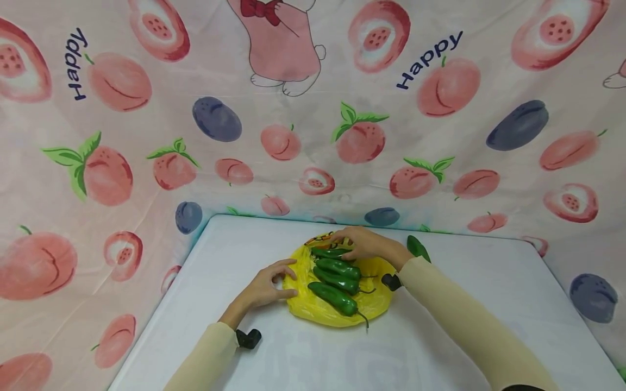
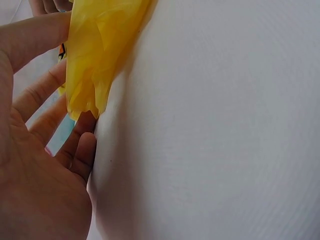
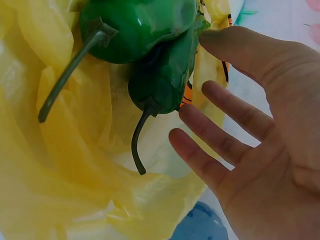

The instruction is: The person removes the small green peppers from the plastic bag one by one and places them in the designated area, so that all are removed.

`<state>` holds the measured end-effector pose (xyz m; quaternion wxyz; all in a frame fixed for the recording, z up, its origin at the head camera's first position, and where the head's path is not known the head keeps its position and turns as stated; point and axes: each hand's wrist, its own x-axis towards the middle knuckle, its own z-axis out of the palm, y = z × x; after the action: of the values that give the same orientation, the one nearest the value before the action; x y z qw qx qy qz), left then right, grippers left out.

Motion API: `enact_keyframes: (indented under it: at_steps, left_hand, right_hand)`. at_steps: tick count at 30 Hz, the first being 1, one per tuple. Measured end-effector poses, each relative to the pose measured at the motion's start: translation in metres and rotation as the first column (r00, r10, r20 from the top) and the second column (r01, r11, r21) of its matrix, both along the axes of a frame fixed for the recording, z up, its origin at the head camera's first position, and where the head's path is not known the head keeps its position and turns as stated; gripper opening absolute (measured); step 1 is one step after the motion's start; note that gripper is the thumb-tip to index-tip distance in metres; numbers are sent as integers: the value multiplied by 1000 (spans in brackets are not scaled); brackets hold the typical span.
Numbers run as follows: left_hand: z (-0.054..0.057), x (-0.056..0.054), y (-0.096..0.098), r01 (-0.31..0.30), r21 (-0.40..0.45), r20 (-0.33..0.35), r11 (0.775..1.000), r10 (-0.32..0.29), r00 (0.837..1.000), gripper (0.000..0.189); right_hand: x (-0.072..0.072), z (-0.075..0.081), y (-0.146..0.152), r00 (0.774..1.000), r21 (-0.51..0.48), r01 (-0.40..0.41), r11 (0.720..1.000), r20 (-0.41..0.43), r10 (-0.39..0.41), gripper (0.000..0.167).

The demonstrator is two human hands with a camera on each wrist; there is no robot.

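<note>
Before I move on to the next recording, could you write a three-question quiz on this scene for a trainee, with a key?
1. In the head view, how many green peppers lie on the yellow bag?

2. True or false: the right hand is at the pepper on the bag that lies nearest the person.

3. Where does the separate pepper show in the head view?
A) Left of the bag
B) Just beyond the right sleeve
C) Below the bag's near edge

Key:
1. Four.
2. False; it is at the farthest one.
3. B.
</note>
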<state>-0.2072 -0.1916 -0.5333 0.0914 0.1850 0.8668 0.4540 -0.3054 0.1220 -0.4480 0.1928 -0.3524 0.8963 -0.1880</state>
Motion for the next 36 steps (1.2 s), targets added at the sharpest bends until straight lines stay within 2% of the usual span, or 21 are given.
enact_keyframes:
  at_steps: [5,16,28,36]
  left_hand:
    - [0,1,1,-10,-14,-9,1000,10,1000,26]
    - [2,3,2,-24,-9,0,1000,24,1000,24]
    - [2,1,2,-23,-7,-5,1000,22,1000,24]
    - [-1,1,2,-16,4,-6,1000,16,1000,24]
  right_hand:
    - [-4,-5,-7,999,29,-5,1000,36,4,52]
    - [-9,-14,-18,999,87,-22,996,49,18,50]
    - [-8,-16,-16,993,54,-17,998,118,11,50]
    - [-7,-19,-12,995,44,-11,999,103,7,45]
